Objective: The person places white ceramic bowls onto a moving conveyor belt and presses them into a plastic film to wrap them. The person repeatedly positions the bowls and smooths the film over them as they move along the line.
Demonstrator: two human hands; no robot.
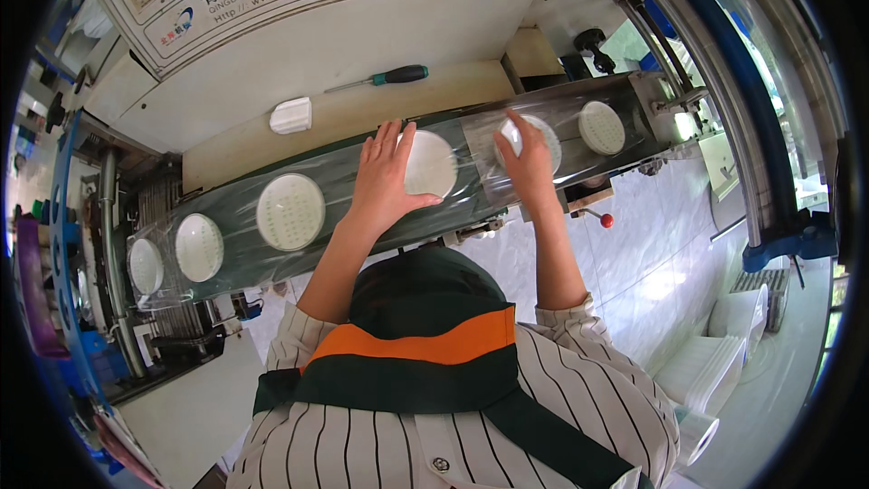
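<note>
A line of round white dishes bearing rows of small green marks lies under clear plastic film on a dark green conveyor belt [346, 170]. My left hand [383, 176] spreads its fingers at the left edge of one large dish [433, 164], thumb along its near side. Bent over another dish [548, 142], my right hand [531, 161] has its thumb and forefinger apart on its left part; whether they grip it is unclear. To the right lies a dish [601, 128]. On the left are a large dish [291, 212] and two others [199, 247], [146, 266].
Behind the belt, a screwdriver [400, 75] and a white plastic piece [291, 115] lie on a ledge. A machine panel [326, 0] with writing stands above them. Rollers [730, 81] rise at right, near a red-knobbed lever [605, 220]. A metal bar [108, 217] stands left.
</note>
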